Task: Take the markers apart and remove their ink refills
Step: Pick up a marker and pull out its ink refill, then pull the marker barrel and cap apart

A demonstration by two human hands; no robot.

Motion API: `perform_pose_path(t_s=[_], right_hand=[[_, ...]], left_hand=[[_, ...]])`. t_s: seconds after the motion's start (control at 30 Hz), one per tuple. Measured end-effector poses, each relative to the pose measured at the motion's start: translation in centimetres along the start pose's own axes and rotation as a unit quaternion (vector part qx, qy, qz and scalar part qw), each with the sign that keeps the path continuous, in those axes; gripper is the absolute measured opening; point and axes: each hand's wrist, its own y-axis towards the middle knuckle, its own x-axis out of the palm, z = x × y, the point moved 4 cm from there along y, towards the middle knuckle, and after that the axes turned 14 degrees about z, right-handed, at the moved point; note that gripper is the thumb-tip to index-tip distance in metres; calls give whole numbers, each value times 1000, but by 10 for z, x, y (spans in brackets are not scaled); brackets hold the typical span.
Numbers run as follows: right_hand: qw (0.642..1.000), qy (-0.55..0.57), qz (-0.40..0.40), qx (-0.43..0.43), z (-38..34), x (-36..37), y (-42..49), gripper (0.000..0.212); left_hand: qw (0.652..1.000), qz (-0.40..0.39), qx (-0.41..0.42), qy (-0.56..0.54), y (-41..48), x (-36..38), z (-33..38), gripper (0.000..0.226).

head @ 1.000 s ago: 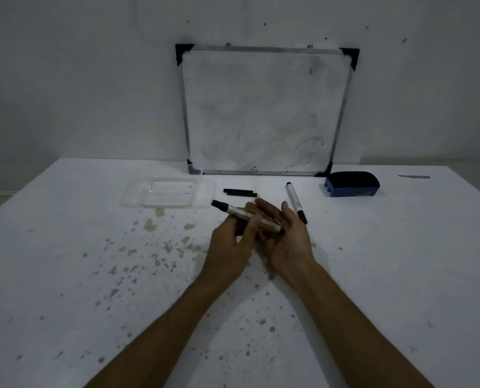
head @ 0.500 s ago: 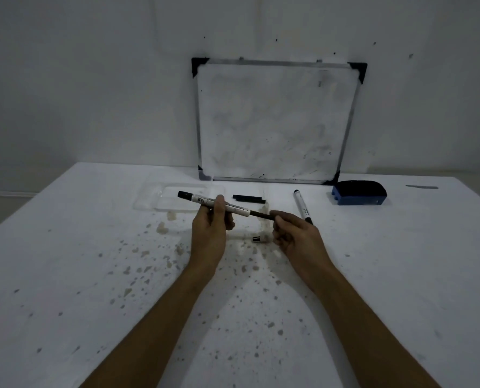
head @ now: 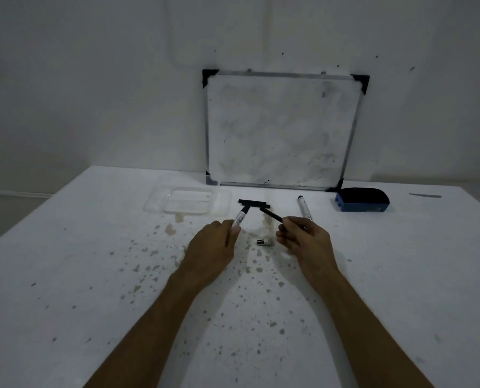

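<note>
Nearest the wearer, two bare forearms reach out over the white, brown-speckled table [head: 93,275]. Taking the small white end plug with a dark tip [head: 264,242] lying on the tabletop as the landmark: just left of it the left hand [head: 209,252] is closed around the white cylindrical marker barrel with a black end [head: 240,218], which points up and away; just right of it the right hand [head: 306,238] pinches one end of the thin black rod-shaped ink refill [head: 271,215] between thumb and fingertips, the rod clear of the barrel. The refill looks light and slim, probably a soft fibre core in a thin sleeve, so it may bend or smear ink; I would grip it near the dry end, lightly. The barrel seems stiff, smooth plastic, best held round its middle. Beyond the plug lie flat black pieces [head: 254,203], their exact nature unclear in the dim light. Further right of the plug rests a second white marker with black ends [head: 304,207], apparently still whole. Beyond and left sits a clear plastic tray [head: 188,203], its contents hard to read. Far right is a blue-and-black eraser block [head: 362,199], and behind everything a framed whiteboard [head: 282,130] leans on the wall. The marker's printing is illegible.
</note>
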Motion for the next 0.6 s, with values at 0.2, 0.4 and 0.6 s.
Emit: perform_pose_path(t_s=[0.2,0.4,0.6], right_hand=[[989,-116,-46,-74,-3,6,-8,21],[950,-252,-23,-185,-4,11,-17,26],[895,-362,-62,-254,-8,27,-32,15]], left_hand=[[997,-4,63,53,-1,12,-12,42],[997,-4,56,55,-1,7,-13,48],[1000,25,8,10,4,-38,-17,47]])
